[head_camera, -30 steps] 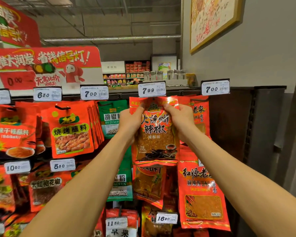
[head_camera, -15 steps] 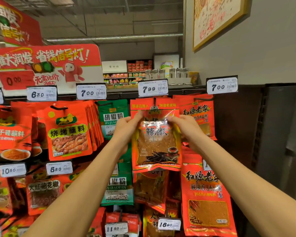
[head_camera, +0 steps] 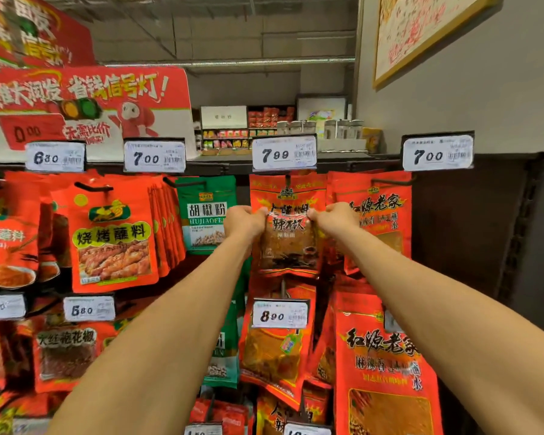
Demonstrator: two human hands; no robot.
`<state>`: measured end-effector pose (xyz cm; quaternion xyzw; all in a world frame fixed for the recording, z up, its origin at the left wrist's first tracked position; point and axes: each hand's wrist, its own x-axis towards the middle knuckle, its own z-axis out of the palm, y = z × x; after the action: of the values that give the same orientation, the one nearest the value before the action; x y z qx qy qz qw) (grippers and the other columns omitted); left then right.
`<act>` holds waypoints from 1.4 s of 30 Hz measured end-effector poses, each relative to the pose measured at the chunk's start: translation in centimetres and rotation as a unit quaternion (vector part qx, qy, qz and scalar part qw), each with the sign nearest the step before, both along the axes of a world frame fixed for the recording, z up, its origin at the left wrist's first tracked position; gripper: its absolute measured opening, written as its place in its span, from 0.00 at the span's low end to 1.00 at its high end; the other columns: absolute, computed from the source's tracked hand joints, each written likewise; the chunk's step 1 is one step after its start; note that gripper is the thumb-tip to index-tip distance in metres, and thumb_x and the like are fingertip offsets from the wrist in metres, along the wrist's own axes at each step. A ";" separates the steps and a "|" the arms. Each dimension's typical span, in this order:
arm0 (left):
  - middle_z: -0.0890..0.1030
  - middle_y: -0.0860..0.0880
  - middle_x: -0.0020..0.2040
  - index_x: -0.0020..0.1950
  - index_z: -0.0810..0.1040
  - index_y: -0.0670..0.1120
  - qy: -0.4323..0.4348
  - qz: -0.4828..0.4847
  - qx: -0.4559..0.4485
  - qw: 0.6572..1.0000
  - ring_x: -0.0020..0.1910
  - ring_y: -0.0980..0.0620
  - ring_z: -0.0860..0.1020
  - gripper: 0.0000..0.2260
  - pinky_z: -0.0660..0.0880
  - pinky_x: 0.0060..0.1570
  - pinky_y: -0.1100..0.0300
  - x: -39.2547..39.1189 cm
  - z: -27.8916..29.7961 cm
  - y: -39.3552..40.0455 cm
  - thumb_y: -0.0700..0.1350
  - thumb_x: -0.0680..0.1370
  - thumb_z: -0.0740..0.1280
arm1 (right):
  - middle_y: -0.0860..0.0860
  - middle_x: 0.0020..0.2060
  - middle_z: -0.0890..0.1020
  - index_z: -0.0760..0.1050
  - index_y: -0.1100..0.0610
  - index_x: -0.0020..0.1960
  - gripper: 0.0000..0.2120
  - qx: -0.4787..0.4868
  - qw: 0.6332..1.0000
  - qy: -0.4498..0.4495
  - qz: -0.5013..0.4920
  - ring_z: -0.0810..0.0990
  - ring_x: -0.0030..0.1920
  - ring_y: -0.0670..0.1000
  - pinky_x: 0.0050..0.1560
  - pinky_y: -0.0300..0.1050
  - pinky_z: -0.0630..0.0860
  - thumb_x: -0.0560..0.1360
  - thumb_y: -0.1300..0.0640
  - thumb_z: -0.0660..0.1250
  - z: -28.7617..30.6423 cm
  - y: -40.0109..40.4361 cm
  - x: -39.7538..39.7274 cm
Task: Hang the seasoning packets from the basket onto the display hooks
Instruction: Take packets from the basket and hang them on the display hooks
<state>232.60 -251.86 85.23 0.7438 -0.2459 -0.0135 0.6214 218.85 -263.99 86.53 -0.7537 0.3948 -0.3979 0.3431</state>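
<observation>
Head view, packet: we are looking at a red chili powder packet (head_camera: 288, 227) hanging at the front of the top-row hook (head_camera: 287, 178) under the 7.99 price tag (head_camera: 284, 153), between the green pepper powder packets (head_camera: 206, 211) on the left and other red packets (head_camera: 377, 215) on the right.
Head view, left hand: our left hand (head_camera: 244, 219) is pinching the packet's left edge, just below its printed header, fingers curled onto the film.
Head view, right hand: our right hand (head_camera: 335, 216) is pinching the right edge at the same height, fingers likewise curled.
Head view, hook: we are seeing the packet's top centre at the hook, though whether the hole is fully threaded is too small to tell.
Head view, basket: we are not seeing the basket anywhere here.
Handling: we are judging the packet light and floppy, its glossy film slippery, and the powder inside free to shift.
Where to hold: we are judging the two upper edges the best hold, keeping the header taut so the hole faces the hook squarely.
</observation>
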 end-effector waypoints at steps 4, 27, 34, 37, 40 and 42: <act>0.84 0.41 0.56 0.53 0.83 0.43 -0.014 0.039 0.074 0.996 0.57 0.40 0.80 0.18 0.77 0.59 0.49 0.2 -0.2 -0.8 0.58 0.76 0.72 | 0.56 0.46 0.86 0.80 0.57 0.40 0.16 0.038 0.999 0.000 0.011 0.83 0.49 0.59 0.55 0.58 0.82 0.75 0.44 0.74 -0.6 -0.9 0.7; 0.86 0.43 0.39 0.42 0.86 0.47 0.084 -0.222 -0.078 0.968 0.33 0.50 0.83 0.12 0.81 0.35 0.61 -3.7 -12.2 28.5 0.41 0.82 0.65 | 0.57 0.27 0.81 0.82 0.53 0.34 0.08 0.165 0.947 -0.184 0.207 0.81 0.24 0.55 0.24 0.40 0.75 0.71 0.57 0.68 -12.6 21.9 -10.4; 0.84 0.48 0.34 0.46 0.82 0.42 0.238 -0.186 0.017 0.953 0.29 0.54 0.80 0.10 0.78 0.34 0.60 0.5 -27.0 36.7 0.38 0.83 0.63 | 0.55 0.24 0.79 0.79 0.58 0.36 0.13 0.338 0.932 -0.103 0.083 0.77 0.21 0.50 0.22 0.37 0.72 0.78 0.66 0.65 -29.0 28.7 -8.8; 0.84 0.50 0.33 0.44 0.82 0.44 0.301 -0.162 0.066 0.937 0.28 0.55 0.79 0.11 0.77 0.30 0.63 1.3 -33.0 38.6 0.38 0.83 0.62 | 0.54 0.23 0.78 0.77 0.59 0.35 0.14 0.406 0.911 -0.055 0.035 0.75 0.21 0.52 0.24 0.39 0.73 0.78 0.67 0.64 -35.5 31.8 -7.9; 0.83 0.49 0.34 0.46 0.82 0.42 0.372 -0.139 0.105 0.912 0.30 0.53 0.77 0.09 0.73 0.31 0.61 1.7 -39.5 39.9 0.39 0.82 0.63 | 0.55 0.25 0.79 0.78 0.59 0.36 0.13 0.458 0.889 0.009 0.019 0.77 0.23 0.53 0.29 0.43 0.75 0.79 0.65 0.64 -41.6 34.1 -7.1; 0.83 0.48 0.36 0.49 0.82 0.42 0.415 -0.111 0.140 0.892 0.31 0.53 0.79 0.08 0.75 0.34 0.60 1.6 -44.7 41.0 0.40 0.82 0.64 | 0.56 0.26 0.80 0.78 0.60 0.40 0.11 0.487 0.872 0.057 0.016 0.79 0.24 0.53 0.26 0.41 0.76 0.80 0.65 0.63 -46.5 35.2 -6.6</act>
<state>234.18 -210.83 40.50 0.7176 -0.0418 -0.4241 0.5508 212.24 -228.76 40.04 -0.5189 0.5456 -0.1061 0.6495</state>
